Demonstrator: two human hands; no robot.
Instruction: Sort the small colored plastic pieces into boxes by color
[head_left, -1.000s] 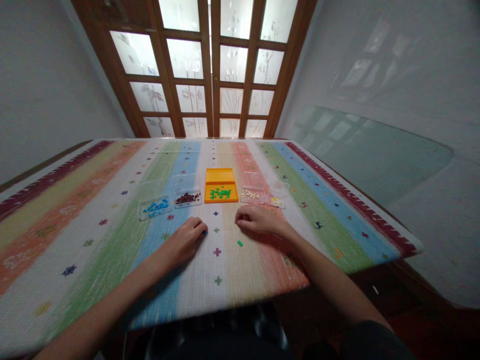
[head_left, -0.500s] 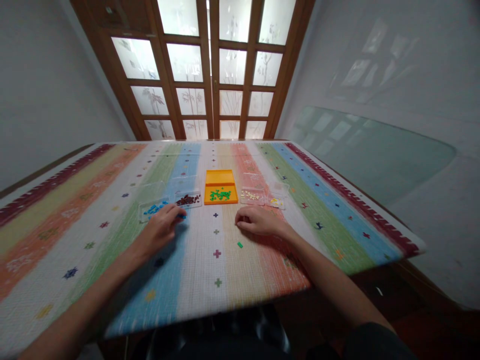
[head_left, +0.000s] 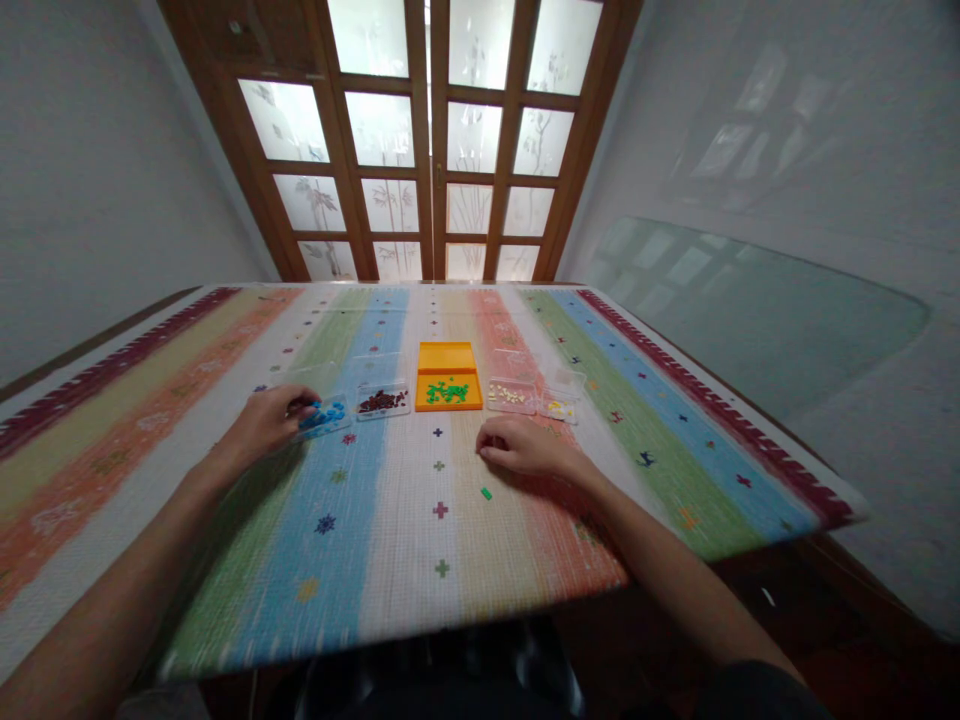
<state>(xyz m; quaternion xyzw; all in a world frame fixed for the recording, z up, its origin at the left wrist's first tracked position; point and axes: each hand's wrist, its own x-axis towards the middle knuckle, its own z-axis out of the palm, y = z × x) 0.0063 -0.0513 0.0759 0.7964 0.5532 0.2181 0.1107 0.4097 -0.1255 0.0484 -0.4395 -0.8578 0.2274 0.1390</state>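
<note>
My left hand is at the clear box of blue pieces, its fingers curled at the box's left side. Whether a piece is pinched between the fingertips is hidden. My right hand rests on the cloth, fingers bent inward and closed; what they hold, if anything, does not show. A small green brick lies on the cloth just in front of that hand. Past the hands, an open orange case holds several green pieces.
Left of the orange case is a clear box of dark brown pieces. To its right are boxes with cream pieces and yellow pieces. A striped cloth covers the table; glazed wooden doors stand behind.
My left hand has moved left, from in front of the brown and blue boxes to the left side of the blue one. My right hand stays in place; the view has shifted slightly.
</note>
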